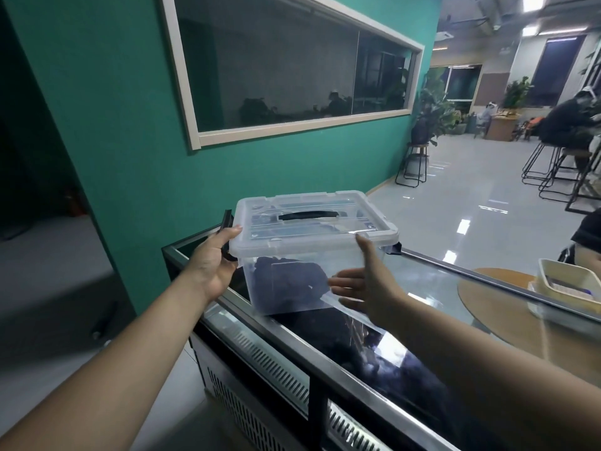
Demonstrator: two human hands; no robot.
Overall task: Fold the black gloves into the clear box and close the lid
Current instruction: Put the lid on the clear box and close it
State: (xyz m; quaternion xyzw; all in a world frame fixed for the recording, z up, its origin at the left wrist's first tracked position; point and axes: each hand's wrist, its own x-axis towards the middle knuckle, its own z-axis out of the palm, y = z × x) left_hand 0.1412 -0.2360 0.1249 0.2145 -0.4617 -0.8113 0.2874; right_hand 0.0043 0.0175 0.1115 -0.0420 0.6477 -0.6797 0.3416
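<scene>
a clear box [292, 281] stands on the glass-topped bench [422, 281] beside a teal wall [130, 125], its lid [312, 219] seated on top with a black handle [308, 215] across the middle. black gloves [289, 284] lie bundled inside, seen through the wall. the left hand [213, 260] is at the box's left end by a raised black latch [226, 219], fingers loosely open, thumb touching the lid's corner. the right hand [367, 281] is spread, fingers released, near the front right corner; whether it touches the box cannot be told.
</scene>
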